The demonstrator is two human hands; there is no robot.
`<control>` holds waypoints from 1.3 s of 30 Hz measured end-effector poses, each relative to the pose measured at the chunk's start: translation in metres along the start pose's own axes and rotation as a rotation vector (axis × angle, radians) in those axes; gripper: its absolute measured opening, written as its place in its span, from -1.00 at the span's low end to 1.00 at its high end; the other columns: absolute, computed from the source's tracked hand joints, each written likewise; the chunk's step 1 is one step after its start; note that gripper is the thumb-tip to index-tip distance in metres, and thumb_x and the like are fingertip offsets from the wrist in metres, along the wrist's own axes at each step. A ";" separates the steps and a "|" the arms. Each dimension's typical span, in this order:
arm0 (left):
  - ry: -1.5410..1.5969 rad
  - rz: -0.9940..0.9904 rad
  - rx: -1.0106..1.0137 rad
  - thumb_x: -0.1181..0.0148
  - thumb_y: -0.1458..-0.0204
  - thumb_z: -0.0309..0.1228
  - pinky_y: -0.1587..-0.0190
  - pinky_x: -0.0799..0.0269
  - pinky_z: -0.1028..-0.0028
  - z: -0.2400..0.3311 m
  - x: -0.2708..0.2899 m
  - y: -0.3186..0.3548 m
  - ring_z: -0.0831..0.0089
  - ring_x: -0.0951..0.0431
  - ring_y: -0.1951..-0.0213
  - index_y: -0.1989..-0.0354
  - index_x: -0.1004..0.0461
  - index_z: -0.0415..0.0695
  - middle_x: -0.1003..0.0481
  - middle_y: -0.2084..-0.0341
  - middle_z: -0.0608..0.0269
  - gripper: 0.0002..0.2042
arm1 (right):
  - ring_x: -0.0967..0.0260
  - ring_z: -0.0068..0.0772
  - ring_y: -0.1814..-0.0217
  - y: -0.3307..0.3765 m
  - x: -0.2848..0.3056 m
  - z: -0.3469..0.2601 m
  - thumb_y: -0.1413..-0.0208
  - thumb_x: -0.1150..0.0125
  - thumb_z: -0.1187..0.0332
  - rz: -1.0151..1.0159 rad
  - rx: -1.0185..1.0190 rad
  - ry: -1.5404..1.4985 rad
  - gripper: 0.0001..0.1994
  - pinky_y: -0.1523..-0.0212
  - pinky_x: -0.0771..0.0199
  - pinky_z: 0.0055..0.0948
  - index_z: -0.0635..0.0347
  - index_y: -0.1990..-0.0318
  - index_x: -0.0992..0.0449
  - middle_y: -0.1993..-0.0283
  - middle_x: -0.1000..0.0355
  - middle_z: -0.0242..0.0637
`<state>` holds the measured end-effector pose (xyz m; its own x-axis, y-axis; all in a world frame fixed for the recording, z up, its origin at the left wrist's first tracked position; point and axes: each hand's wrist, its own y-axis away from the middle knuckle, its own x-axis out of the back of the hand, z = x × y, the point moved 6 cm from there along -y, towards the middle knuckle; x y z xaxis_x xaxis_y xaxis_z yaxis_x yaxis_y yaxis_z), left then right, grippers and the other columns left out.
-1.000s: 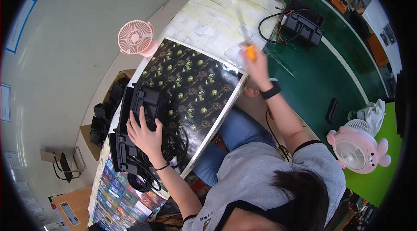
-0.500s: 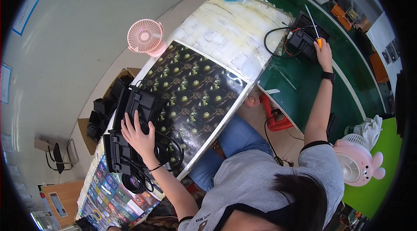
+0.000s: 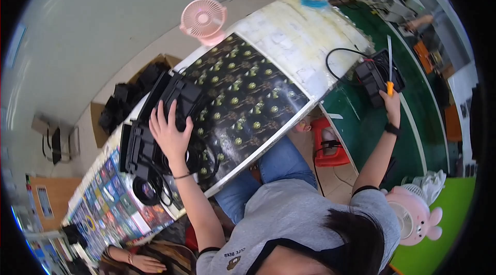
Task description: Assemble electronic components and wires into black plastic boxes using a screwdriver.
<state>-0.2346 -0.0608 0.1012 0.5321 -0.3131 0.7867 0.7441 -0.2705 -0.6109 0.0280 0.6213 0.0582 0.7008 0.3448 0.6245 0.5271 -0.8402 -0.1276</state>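
Observation:
My left hand (image 3: pixel 172 133) lies with fingers spread on a stack of black plastic cases (image 3: pixel 178 95) at the left edge of the table. Coiled black cables (image 3: pixel 147 190) hang beside these cases, below my wrist. At the right, my right hand (image 3: pixel 392 107) is closed round the orange handle of a screwdriver (image 3: pixel 390 88), its long metal shaft pointing away from me. Right beside this hand, a black case (image 3: pixel 369 81) with a looped black cable (image 3: pixel 328 62) rests on the green bench; whether my fingers also touch it I cannot tell.
A pink fan (image 3: pixel 203 14) stands at the table's far edge. Under the bench edge is a red tool (image 3: pixel 330 153). A cardboard box (image 3: pixel 97 125) of black parts stands beyond the cases. Another person's hand (image 3: pixel 147 263) shows at lower left, and one (image 3: pixel 421 23) at upper right.
The whole view has shifted. The screwdriver's shaft, which leaned left, now points almost straight away from me. My left hand stays on the cases. Another person's hand has come into view at lower left.

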 end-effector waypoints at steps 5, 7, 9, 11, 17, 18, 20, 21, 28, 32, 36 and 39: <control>0.005 -0.010 0.012 -0.31 0.06 -0.13 -0.37 -0.04 0.03 -0.002 -0.001 -0.002 0.01 -0.22 -0.31 -0.22 -0.45 0.16 -0.30 -0.29 0.15 -0.43 | -0.07 -0.82 0.52 0.046 -0.026 -0.042 -0.14 -0.35 0.32 0.020 -0.028 -0.438 -0.51 0.53 0.04 -0.69 0.35 -0.19 -0.44 0.40 -0.28 -0.62; 0.015 -0.032 0.054 -0.32 0.05 -0.11 -0.39 0.00 -0.01 -0.003 -0.004 -0.001 -0.01 -0.18 -0.35 -0.24 -0.44 0.19 -0.27 -0.32 0.15 -0.42 | -0.25 -0.74 0.38 0.064 -0.038 -0.083 -0.17 -0.34 0.31 -0.073 0.039 -0.388 -0.51 0.39 -0.21 -0.68 0.37 -0.21 -0.42 0.29 -0.38 -0.51; 0.017 -0.028 0.079 -0.32 0.04 -0.11 -0.39 0.02 -0.04 -0.003 -0.006 0.002 -0.01 -0.15 -0.38 -0.25 -0.43 0.20 -0.25 -0.34 0.16 -0.42 | -0.36 -0.61 0.14 0.080 -0.065 -0.113 -0.19 -0.32 0.32 -0.130 0.131 -0.403 -0.50 0.09 -0.37 -0.59 0.37 -0.23 -0.40 0.11 -0.45 -0.36; 0.011 -0.024 0.106 -0.31 0.01 -0.12 -0.38 0.02 -0.06 0.000 -0.009 0.007 -0.02 -0.13 -0.39 -0.25 -0.43 0.17 -0.24 -0.35 0.16 -0.43 | -0.37 -0.53 0.00 0.095 -0.095 -0.133 -0.18 -0.31 0.35 -0.223 0.238 -0.341 -0.56 -0.08 -0.34 -0.51 0.36 -0.18 -0.45 -0.02 -0.48 -0.26; 0.006 -0.040 0.193 -0.23 -0.12 -0.14 -0.42 0.12 -0.09 0.010 -0.010 0.020 -0.04 -0.06 -0.42 -0.23 -0.44 0.10 -0.23 -0.36 0.18 -0.52 | -0.42 0.06 0.09 0.173 -0.168 -0.236 -0.01 -0.31 0.49 -0.465 0.708 -0.052 -0.63 0.00 -0.43 -0.20 0.20 -0.04 -0.54 0.20 -0.47 -0.05; -0.001 -0.048 0.211 -0.20 -0.15 -0.16 -0.42 0.16 -0.11 0.016 -0.009 0.022 -0.01 -0.04 -0.44 -0.23 -0.44 0.10 -0.22 -0.37 0.18 -0.55 | -0.42 0.03 0.07 0.179 -0.175 -0.241 -0.02 -0.32 0.48 -0.524 0.745 -0.083 -0.62 -0.01 -0.42 -0.21 0.19 -0.05 -0.54 0.19 -0.48 -0.06; 0.040 0.003 0.204 -0.22 -0.14 -0.26 -0.41 0.14 -0.12 0.029 0.002 0.026 0.04 -0.14 -0.40 -0.15 -0.49 0.03 -0.34 -0.27 0.18 -0.62 | -0.42 0.00 0.05 0.190 -0.184 -0.250 -0.02 -0.33 0.46 -0.595 0.779 -0.121 -0.61 -0.02 -0.42 -0.21 0.18 -0.06 -0.54 0.18 -0.49 -0.06; 0.060 0.027 0.186 -0.23 -0.13 -0.31 -0.40 0.12 -0.13 0.037 0.006 0.029 0.07 -0.19 -0.37 -0.11 -0.51 0.01 -0.39 -0.22 0.19 -0.65 | -0.43 0.00 0.02 0.198 -0.188 -0.258 -0.03 -0.34 0.44 -0.720 0.813 -0.144 -0.60 -0.05 -0.42 -0.22 0.19 -0.08 -0.53 0.14 -0.50 -0.08; 0.962 -0.319 0.215 -0.12 -0.18 -0.39 -0.36 -0.15 0.22 0.108 0.000 0.034 0.05 -0.25 -0.35 -0.11 -0.54 -0.08 -0.20 -0.36 -0.01 -0.68 | -0.47 -0.16 -0.13 0.220 -0.200 -0.258 -0.15 -0.28 0.34 -1.084 0.705 -0.367 -0.62 -0.18 -0.39 -0.30 0.23 -0.12 -0.53 -0.07 -0.53 -0.15; 0.984 -0.305 0.201 -0.11 -0.13 -0.44 -0.41 -0.04 0.19 0.103 -0.008 0.046 0.02 -0.13 -0.41 0.00 -0.62 -0.03 -0.19 -0.38 0.03 -0.72 | -0.43 -0.47 -0.06 0.199 -0.219 -0.213 -0.29 -0.16 0.29 -0.735 0.118 -0.741 -0.62 -0.09 -0.41 -0.44 0.21 -0.21 -0.47 -0.15 -0.49 -0.29; 0.918 -0.256 0.202 -0.17 -0.07 -0.45 -0.32 -0.18 0.20 0.101 -0.001 0.038 0.09 -0.35 -0.27 0.05 -0.63 -0.03 -0.37 -0.25 0.05 -0.73 | -0.37 -0.46 -0.17 0.192 -0.230 -0.197 -0.29 -0.16 0.31 -0.674 -0.103 -0.793 -0.57 -0.24 -0.30 -0.42 0.21 -0.28 -0.40 -0.25 -0.42 -0.31; 0.953 -0.095 0.273 -0.21 -0.07 -0.46 -0.17 -0.37 0.26 0.080 -0.005 0.024 0.16 -0.54 -0.08 0.10 -0.61 -0.13 -0.57 -0.01 0.08 -0.78 | -0.28 -0.46 -0.26 0.200 -0.252 -0.204 -0.28 -0.15 0.31 -0.785 0.096 -0.780 -0.56 -0.38 -0.09 -0.40 0.19 -0.28 -0.40 -0.28 -0.39 -0.33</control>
<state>-0.1873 0.0070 0.0901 0.0080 -0.9336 0.3582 0.8977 -0.1511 -0.4138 -0.1412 0.2809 0.0325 0.2485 0.9641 -0.0934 0.9685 -0.2486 0.0108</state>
